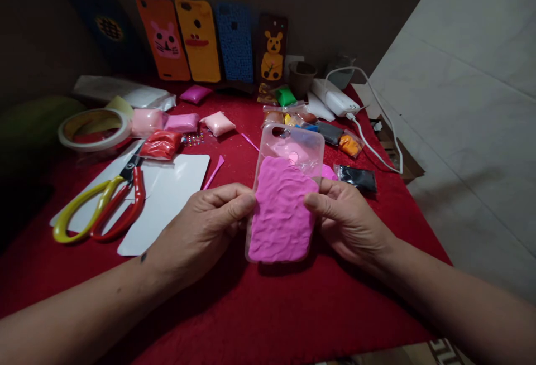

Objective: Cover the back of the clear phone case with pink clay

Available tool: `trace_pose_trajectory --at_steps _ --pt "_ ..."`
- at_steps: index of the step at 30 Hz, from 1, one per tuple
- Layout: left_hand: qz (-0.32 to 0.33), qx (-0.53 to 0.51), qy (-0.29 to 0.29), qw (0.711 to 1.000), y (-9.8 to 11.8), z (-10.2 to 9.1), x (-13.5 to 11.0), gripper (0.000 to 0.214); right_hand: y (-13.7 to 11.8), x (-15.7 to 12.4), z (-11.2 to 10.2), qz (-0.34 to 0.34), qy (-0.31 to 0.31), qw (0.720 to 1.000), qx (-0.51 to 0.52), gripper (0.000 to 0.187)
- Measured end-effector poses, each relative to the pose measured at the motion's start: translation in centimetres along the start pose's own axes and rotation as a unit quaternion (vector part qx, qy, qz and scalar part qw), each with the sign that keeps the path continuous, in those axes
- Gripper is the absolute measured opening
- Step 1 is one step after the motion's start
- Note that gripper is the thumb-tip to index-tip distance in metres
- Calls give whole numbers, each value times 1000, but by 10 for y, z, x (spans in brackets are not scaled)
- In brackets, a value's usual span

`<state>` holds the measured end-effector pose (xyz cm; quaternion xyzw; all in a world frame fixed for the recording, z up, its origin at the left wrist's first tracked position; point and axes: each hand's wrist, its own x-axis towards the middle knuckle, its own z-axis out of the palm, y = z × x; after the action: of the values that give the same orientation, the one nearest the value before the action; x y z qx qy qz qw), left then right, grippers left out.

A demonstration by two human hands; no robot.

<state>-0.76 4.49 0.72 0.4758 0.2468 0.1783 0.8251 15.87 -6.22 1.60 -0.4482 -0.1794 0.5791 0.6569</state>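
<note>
Two forearms [104,306], two grips [215,211] [352,217] on one pink-layered case [288,140].

I see through 1 head-worn camera, facing forward and down over the tabletop [293,315], near enough that the left hand [218,211] and right hand [352,217] sit mid-frame, the dark wall [326,8] farther back.

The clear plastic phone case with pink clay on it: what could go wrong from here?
The right hand has its thumb over the edge of the lumpy pink clay, so pressing might dent it. The clay ends below the camera cutout of the clear plastic phone case; spreading it higher could cover that hole.
</note>
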Motion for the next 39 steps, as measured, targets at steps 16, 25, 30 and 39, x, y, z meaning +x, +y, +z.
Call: trace_pose_trajectory --at_steps 16,25,30,39 --pt "-7 41 -8 999 0 0 -1 27 -3 0 2 -7 12 999 30 20" --pt "0 61 -27 998 -1 -2 -1 28 -1 2 -2 -31 48 998 31 22" --pt "-1 70 -11 998 -2 -1 -2 30 -4 2 0 -34 -4 998 51 22" --pt "-4 84 -26 996 -4 2 -2 29 -1 2 -1 -38 37 997 57 22"
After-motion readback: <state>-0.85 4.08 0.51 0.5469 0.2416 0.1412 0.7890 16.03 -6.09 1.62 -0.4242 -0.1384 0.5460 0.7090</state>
